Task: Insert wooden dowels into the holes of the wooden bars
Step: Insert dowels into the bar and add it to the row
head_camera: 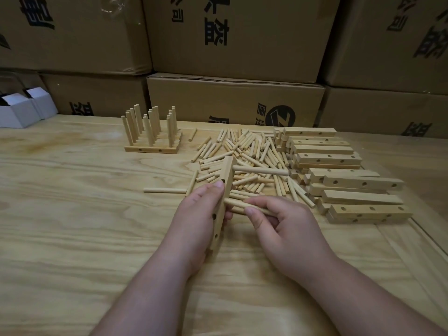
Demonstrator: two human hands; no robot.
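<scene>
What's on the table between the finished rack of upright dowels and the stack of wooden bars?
In the head view, a loose heap of dowels lies between the rack and the stacked bars.

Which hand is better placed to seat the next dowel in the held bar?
Right. The right hand already pinches a dowel whose tip meets the bar; the left hand is busy gripping that bar.

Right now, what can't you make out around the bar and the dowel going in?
Head view only:
- dowel tip: hidden behind the held bar, seating unclear.
- Bar's lower end: covered by the left hand.
- Dowel's rear end: inside the right hand.
- Finished bars: dowel count too crowded.
</scene>
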